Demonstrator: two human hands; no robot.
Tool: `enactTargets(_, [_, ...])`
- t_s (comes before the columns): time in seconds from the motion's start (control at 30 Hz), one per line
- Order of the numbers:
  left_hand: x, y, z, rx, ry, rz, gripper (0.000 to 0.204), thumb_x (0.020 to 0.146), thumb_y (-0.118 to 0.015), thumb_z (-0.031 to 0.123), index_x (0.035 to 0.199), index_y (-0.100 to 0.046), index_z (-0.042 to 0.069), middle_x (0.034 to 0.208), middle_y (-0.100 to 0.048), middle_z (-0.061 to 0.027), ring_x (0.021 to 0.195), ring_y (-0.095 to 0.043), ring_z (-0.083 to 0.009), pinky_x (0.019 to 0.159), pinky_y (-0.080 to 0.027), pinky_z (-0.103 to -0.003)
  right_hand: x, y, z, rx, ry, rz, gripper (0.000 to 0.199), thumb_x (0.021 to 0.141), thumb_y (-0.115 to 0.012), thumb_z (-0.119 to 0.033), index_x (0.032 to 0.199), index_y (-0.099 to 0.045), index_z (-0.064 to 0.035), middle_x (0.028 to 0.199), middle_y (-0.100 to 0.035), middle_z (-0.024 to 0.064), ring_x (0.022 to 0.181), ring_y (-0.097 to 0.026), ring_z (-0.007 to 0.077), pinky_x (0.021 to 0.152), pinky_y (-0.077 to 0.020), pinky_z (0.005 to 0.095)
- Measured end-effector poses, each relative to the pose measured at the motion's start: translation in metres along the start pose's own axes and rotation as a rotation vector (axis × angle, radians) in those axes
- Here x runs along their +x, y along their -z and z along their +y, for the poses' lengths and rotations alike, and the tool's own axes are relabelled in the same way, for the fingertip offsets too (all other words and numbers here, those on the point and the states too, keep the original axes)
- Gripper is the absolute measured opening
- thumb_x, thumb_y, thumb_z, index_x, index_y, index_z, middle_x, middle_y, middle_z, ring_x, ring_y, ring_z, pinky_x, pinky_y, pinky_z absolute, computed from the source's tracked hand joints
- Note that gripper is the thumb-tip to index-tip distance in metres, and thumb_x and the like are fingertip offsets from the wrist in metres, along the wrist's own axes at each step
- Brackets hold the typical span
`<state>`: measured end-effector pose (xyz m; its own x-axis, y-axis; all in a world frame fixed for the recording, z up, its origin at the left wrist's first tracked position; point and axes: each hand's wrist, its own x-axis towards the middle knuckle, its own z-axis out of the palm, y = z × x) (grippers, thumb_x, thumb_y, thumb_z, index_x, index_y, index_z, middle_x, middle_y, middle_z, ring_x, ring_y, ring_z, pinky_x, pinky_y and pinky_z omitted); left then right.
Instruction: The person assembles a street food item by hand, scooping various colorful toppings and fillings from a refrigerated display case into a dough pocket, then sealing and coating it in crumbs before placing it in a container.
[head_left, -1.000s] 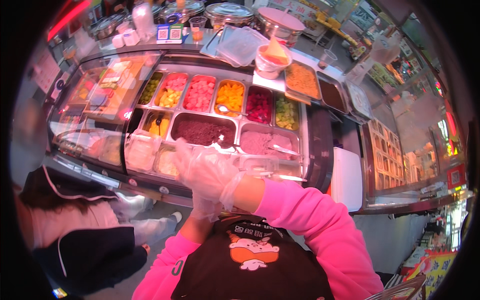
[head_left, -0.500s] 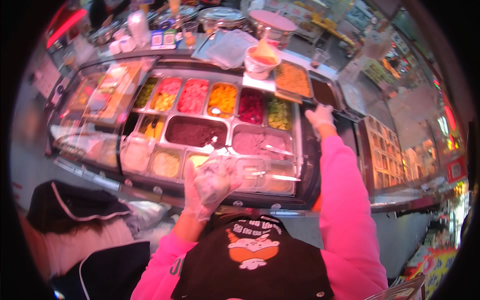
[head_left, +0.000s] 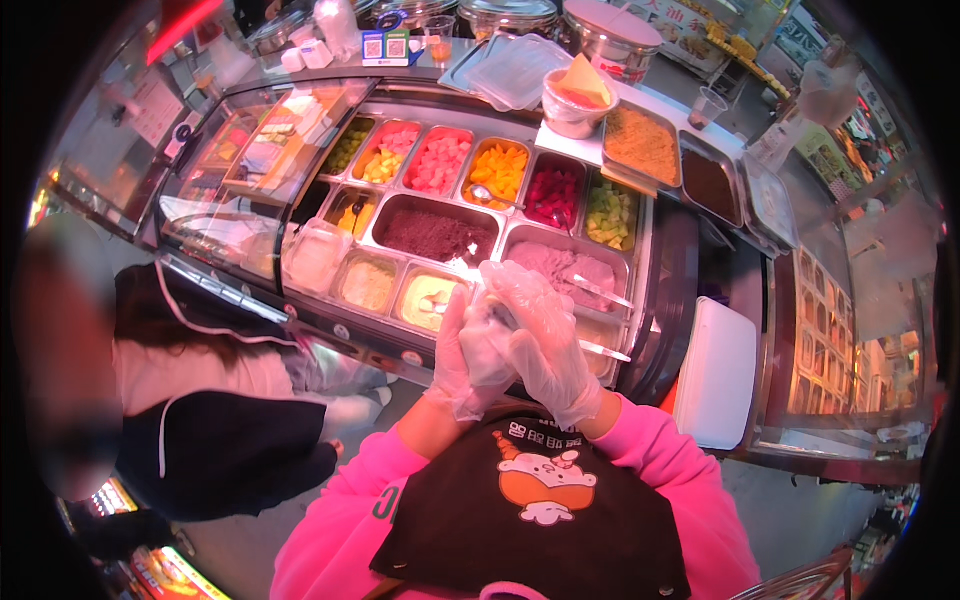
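Observation:
Both my hands wear clear plastic gloves and are pressed together in front of my apron, above the near edge of the topping counter. My left hand [head_left: 472, 358] is curled, with my right hand [head_left: 547, 345] cupped over it. A small greyish-dark patch shows between them, but what they hold is mostly hidden. Just beyond the hands lie a pan of purple mash [head_left: 562, 262] with a metal utensil handle across it, a pan of dark red-brown paste [head_left: 432, 228], and a pan of pale yellow cream [head_left: 418, 300] with a spoon.
Behind are pans of mango cubes [head_left: 497, 170], pink cubes [head_left: 438, 160] and green cubes [head_left: 608, 212]. A tray of brown crumbs [head_left: 640, 145] and one of dark powder [head_left: 710, 175] stand right. A white lid [head_left: 718, 375] leans nearby. Someone in a dark jacket [head_left: 225, 450] is at left.
My right hand has come back from beside the dark powder tray and closed over my left hand. The view has shifted, and the white lid at the right now shows.

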<state>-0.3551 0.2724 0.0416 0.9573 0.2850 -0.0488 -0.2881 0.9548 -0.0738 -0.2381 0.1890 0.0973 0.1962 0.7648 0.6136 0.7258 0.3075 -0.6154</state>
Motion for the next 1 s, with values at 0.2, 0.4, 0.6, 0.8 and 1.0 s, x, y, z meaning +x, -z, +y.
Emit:
enactTargets(0.2, [-0.006, -0.007, -0.013, 0.052, -0.11, 0.132, 0.072, 0.103, -0.046, 0.064, 0.15, -0.049, 0.01, 0.148, -0.056, -0.0153, 0.136, -0.054, -0.0325, 0.118, -0.04, -0.05, -0.018, -0.012, -0.001, 0.033, -0.121, -0.098, 0.056, 0.103, -0.059, -0.033, 0.143, -0.054, 0.0055, 0.14, -0.06, 0.0259, 0.13, -0.056, 0.0463, 0.112, -0.0414, 0.0515])
enactTargets(0.4, [-0.018, -0.02, -0.021, 0.24, -0.271, 0.066, 0.082, 0.102, -0.042, 0.071, 0.158, -0.039, 0.011, 0.153, -0.048, -0.0181, 0.138, -0.052, -0.0349, 0.117, -0.041, -0.05, -0.014, -0.001, -0.013, 0.086, 0.029, -0.046, 0.067, 0.1, -0.064, -0.035, 0.15, -0.047, 0.005, 0.151, -0.05, 0.0282, 0.141, -0.048, 0.0449, 0.117, -0.0374, 0.0516])
enactTargets(0.6, [-0.014, -0.025, -0.017, 0.482, -0.449, -0.235, 0.084, 0.099, -0.035, 0.079, 0.164, -0.031, 0.025, 0.162, -0.038, -0.0226, 0.144, -0.044, -0.045, 0.117, -0.037, -0.064, -0.015, 0.019, -0.008, 0.406, -0.113, 0.09, 0.093, 0.104, -0.052, -0.058, 0.162, -0.021, 0.0076, 0.165, -0.03, 0.0285, 0.154, -0.03, 0.0395, 0.122, -0.0276, 0.0484])
enactTargets(0.8, [-0.012, -0.032, -0.028, 0.754, -0.603, -0.169, 0.086, 0.103, -0.032, 0.074, 0.165, -0.026, 0.015, 0.163, -0.036, -0.0229, 0.146, -0.043, -0.0424, 0.118, -0.039, -0.054, -0.045, -0.009, -0.008, 0.756, -0.55, 0.058, 0.099, 0.102, -0.041, -0.072, 0.166, -0.014, -0.0009, 0.167, -0.029, 0.0145, 0.152, -0.033, 0.0262, 0.124, -0.026, 0.0397])
enactTargets(1.0, [0.004, -0.028, -0.026, 1.572, -0.817, -0.199, 0.089, 0.104, -0.03, 0.07, 0.15, -0.046, -0.005, 0.152, -0.049, -0.0256, 0.147, -0.042, -0.0415, 0.119, -0.034, -0.052, -0.054, -0.007, -0.001, 1.276, -0.741, 0.177, 0.084, 0.105, -0.036, -0.07, 0.159, -0.033, -0.0056, 0.153, -0.049, 0.0095, 0.139, -0.05, 0.021, 0.116, -0.0415, 0.0374])
